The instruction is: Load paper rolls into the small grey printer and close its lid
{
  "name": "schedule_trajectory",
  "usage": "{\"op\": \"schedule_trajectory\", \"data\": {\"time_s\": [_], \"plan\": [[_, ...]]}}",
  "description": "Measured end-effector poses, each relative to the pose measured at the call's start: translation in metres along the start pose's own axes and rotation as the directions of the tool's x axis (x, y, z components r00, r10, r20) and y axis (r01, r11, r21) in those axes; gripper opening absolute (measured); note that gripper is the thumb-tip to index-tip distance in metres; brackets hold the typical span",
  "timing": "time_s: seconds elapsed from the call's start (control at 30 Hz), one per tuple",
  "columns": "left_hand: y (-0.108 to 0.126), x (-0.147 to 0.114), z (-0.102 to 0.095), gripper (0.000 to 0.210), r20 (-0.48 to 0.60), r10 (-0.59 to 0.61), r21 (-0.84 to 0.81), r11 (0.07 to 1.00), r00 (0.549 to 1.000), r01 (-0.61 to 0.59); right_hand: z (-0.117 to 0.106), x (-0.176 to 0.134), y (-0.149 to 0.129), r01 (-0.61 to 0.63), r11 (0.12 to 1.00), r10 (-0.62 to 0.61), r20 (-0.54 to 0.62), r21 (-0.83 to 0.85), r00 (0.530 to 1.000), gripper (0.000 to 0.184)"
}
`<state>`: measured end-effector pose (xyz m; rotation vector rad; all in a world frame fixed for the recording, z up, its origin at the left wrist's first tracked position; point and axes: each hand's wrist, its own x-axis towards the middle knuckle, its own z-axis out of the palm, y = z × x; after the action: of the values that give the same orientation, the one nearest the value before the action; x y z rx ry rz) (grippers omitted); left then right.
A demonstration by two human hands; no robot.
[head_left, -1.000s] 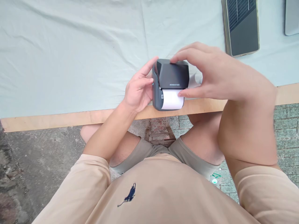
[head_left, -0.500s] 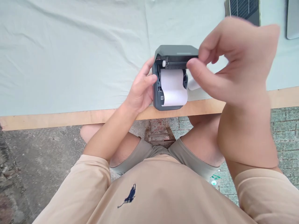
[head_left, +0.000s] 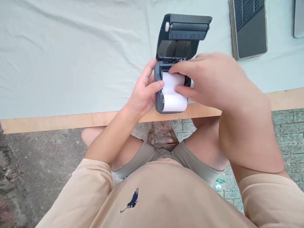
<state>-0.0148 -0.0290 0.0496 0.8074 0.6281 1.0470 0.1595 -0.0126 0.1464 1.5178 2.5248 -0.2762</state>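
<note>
A dark grey portable label printer [head_left: 158, 103] is held over the table's front edge, its lid [head_left: 163, 46] raised to the back. My left hand [head_left: 144, 91] grips the printer's left side, thumb on the rim of the paper bay. Inside the bay sits a white paper roll [head_left: 173, 81], with a loose end hanging over the printer's front. My right hand [head_left: 216, 80] reaches in from the right, index finger at the roll's far side and thumb on its near side. A black platen roller [head_left: 187, 27] with a white end gear lines the lid's edge.
A pale cloth [head_left: 71, 63] covers the table, with its bare wooden edge [head_left: 59, 123] in front. A laptop-like device with black keys [head_left: 251, 34] lies at the back right. Beside it is the corner of a grey object [head_left: 299, 22]. My legs are under the table edge.
The printer's lid has swung from partly raised to wide open. My right hand has let go of the lid and come down to the paper roll. My left hand keeps its hold.
</note>
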Motion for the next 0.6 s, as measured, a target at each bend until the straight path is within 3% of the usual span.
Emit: {"op": "schedule_trajectory", "data": {"time_s": [0.13,0.33,0.53,0.6], "plan": [[-0.001,0.001,0.000,0.055,-0.014,-0.005,0.014,1.000,1.000,0.005,-0.006,0.004,-0.005,-0.045,0.997,0.050,0.076,-0.067,0.996,0.017],[0.001,-0.001,0.004,0.053,-0.053,-0.014,-0.003,1.000,0.998,0.013,-0.011,0.009,-0.010,-0.053,0.997,0.058,0.085,-0.060,0.995,0.003],[0.003,-0.003,0.008,0.052,-0.093,-0.031,-0.036,0.999,0.995,0.028,-0.004,0.010,-0.005,0.059,0.998,-0.060,-0.051,-0.009,0.997,0.005],[0.005,-0.003,0.009,0.052,-0.107,-0.047,-0.031,0.999,0.993,0.044,-0.004,0.010,-0.004,0.052,0.999,-0.052,-0.044,0.004,0.998,0.005]]}}
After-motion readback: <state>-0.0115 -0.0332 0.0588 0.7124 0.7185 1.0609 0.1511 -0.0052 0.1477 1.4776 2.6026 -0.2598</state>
